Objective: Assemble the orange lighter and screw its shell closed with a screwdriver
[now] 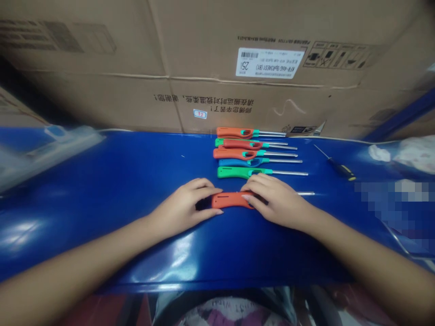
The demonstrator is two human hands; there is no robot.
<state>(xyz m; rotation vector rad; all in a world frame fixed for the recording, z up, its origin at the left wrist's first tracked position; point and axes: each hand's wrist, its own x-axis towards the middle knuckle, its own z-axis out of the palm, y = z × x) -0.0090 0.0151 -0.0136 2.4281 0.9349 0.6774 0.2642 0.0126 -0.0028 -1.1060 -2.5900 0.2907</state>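
Note:
An orange gas lighter (231, 200) with a long metal nozzle lies on the blue table, its nozzle pointing right. My left hand (190, 201) grips the end of its handle between thumb and fingers. Around the trigger part is my right hand (272, 197), whose fingers pinch the handle and hide the trigger. Just beyond lies a green lighter (234, 172), close to my right fingertips. Farther back a blue lighter (234, 162) and several others, among them an orange one (231, 132) at the far end, form a row with nozzles to the right.
A large cardboard box (129, 90) stands along the back of the blue table (112, 176). To the right lies a screwdriver (340, 168) beside a white crumpled bag (416, 154). A clear plastic item (64, 145) is at the left. The table's front edge is near me.

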